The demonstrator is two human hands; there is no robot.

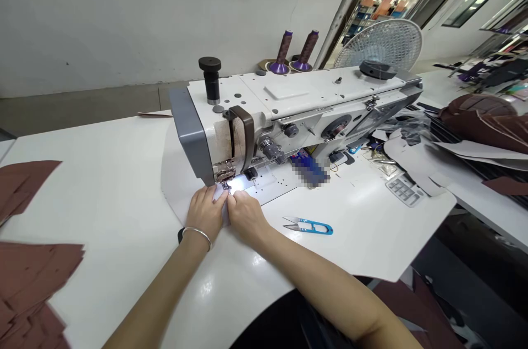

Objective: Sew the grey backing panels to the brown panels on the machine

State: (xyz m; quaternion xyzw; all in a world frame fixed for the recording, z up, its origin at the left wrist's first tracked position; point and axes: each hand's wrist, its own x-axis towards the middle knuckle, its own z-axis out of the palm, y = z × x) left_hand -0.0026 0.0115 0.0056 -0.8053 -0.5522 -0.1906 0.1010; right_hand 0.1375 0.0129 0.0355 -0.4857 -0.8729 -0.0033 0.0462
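A white and grey sewing machine (289,90) stands on the table, with a lit needle area (228,186) at its left end. My left hand (205,211), wearing a silver bangle (198,232), is closed just left of the presser foot, its thumb toward the needle. Close beside it on the right, my right hand (246,214) is closed, with thumb and forefinger pinched near the foot. Whatever either hand holds is hidden under the fingers. Blue-handled thread snips (311,226) lie on the table to the right of my right hand.
Brown cut pieces (37,277) are stacked at the left. Two brown thread cones (284,52) stand behind the machine, near a white fan (379,43). A calculator (405,190), papers and brown material (487,123) lie at the right. The table edge (424,241) slants down there.
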